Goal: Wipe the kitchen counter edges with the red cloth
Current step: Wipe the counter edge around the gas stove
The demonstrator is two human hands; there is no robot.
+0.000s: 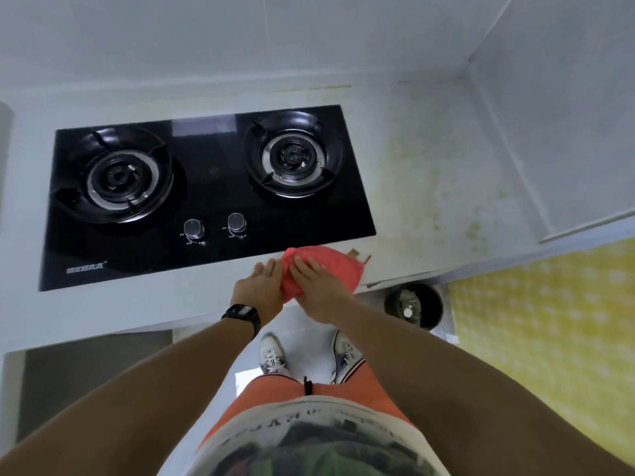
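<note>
The red cloth (pixel 335 266) lies bunched on the front edge of the white kitchen counter (pixel 144 300), just right of the hob's front corner. My right hand (pixel 318 288) lies on top of the cloth with its fingers spread over it. My left hand (pixel 259 288), a black watch on its wrist, holds the cloth's left side from beside and below. Part of the cloth hangs over the counter edge between the two hands.
A black glass two-burner gas hob (pixel 206 197) with two knobs fills the counter's middle. The counter right of it is stained yellowish (pixel 443 187). A dark bin (pixel 414 304) stands on the floor below the edge, next to a yellow patterned surface (pixel 549 321).
</note>
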